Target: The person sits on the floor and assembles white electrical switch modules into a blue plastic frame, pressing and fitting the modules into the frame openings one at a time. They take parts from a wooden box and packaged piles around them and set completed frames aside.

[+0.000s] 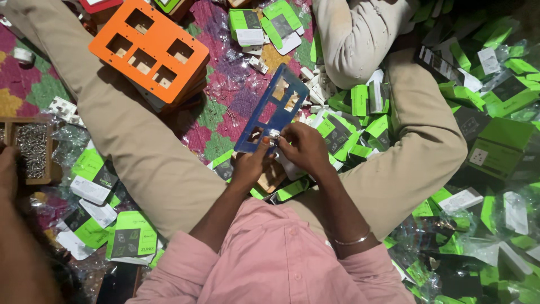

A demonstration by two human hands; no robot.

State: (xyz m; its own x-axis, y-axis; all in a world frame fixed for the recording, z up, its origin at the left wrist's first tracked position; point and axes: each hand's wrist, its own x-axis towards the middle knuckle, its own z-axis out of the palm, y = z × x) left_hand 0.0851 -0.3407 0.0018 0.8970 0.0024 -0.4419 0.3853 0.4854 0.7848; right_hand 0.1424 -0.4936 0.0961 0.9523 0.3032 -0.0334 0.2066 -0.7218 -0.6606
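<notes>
Hands, two point(251, 163) point(304, 147), pinch one blue plate point(274, 107) beside one orange plate point(149, 48).

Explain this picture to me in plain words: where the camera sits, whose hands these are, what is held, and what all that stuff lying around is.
The camera sits on a person's head and looks straight down, so you see their pink shirt, both forearms and crossed legs in beige trousers. There is no machine here, only bare hands. The left hand and right hand meet at the lower end of a blue plastic plate with square cut-outs, pinching a small shiny part there; what that part is cannot be made out. An orange plate with similar cut-outs lies on a stack further off, on a patterned mat. Green and white packets are strewn all around. A wooden tray of screws sits at the left, and another person's knee shows at the top.
</notes>
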